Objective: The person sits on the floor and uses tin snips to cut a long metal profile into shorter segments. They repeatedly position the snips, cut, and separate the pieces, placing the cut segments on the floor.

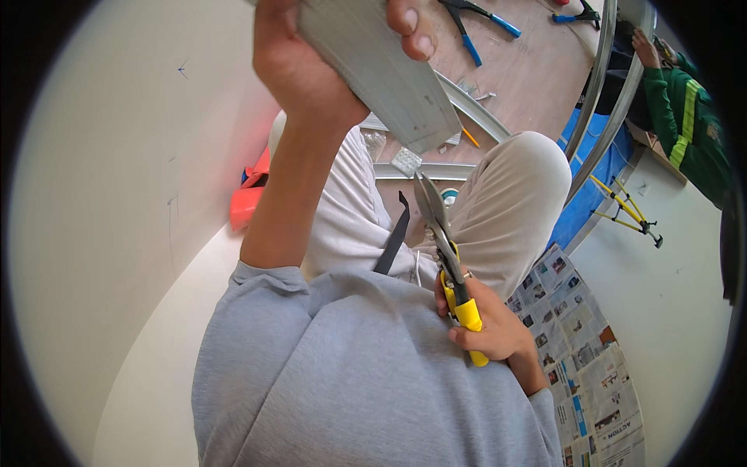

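Raised at the top of the view, my left hand (303, 86) has its fingers wrapped round a flat grey metal strip (381, 78), possibly a length of stud or track. The strip's cut end points down over my knees. Lower and to the right, close to my belly, my right hand (502, 327) grips tin snips (437, 214) by their yellow handles. The blades point up and away from me, just below the strip's end and apart from it. Whether the blades are fully together I cannot tell. A black strap (395, 233) hangs by my lap.
Curved metal tracks (478, 109), an orange pencil (471, 138) and a blue-handled tool (475, 31) lie beyond my knees. Newspaper (583, 373) covers floor at right, near a yellow tripod (626, 206). A person in green (689, 117) works at far right; a wall (117, 156) stands left.
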A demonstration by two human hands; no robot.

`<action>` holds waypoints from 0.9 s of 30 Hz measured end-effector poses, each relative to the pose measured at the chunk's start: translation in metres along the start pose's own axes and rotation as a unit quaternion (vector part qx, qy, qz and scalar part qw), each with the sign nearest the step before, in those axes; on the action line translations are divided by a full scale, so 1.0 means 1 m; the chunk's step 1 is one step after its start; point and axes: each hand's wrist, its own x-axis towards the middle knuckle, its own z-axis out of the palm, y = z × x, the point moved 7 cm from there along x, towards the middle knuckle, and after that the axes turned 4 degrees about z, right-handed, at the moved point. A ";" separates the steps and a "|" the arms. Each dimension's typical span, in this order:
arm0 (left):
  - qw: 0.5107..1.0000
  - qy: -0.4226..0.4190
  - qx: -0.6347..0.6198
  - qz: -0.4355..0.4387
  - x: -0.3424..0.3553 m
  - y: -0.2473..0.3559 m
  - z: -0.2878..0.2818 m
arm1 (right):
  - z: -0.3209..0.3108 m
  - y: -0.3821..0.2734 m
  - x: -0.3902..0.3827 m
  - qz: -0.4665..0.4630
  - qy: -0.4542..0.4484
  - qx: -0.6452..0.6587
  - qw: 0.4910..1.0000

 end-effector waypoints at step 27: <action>0.987 0.005 0.151 0.052 -0.017 0.033 0.002 | 0.030 -0.020 0.021 0.002 -0.041 0.137 0.990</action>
